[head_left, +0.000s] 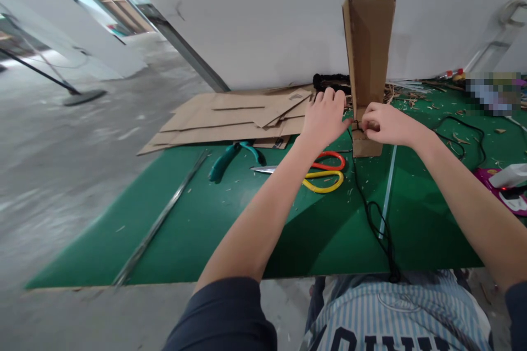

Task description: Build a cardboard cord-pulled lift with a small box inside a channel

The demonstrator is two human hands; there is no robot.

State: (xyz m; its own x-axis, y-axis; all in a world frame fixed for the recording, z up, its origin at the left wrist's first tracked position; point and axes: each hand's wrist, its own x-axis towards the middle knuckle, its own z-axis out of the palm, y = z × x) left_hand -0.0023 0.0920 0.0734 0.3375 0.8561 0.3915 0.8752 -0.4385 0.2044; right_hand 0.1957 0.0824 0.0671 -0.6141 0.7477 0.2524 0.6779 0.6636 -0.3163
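A folded cardboard piece stands upright on the green table, with black cord around its lower part. My right hand is closed at the right side of this lower part, its fingertips pinching the cord. At the other side is my left hand, thumb apart from its bent fingers and close to the cardboard's edge; nothing shows in its grasp. From the cardboard the cord's loose length runs down to the table's front edge. Scissors with red and yellow handles lie beneath my left wrist.
Flat cardboard sheets lie at the back left. Teal-handled pliers and a bundle of thin wires are on the table. A pale strip lies near the cord. At right sits a purple device. Behind rises a white wall.
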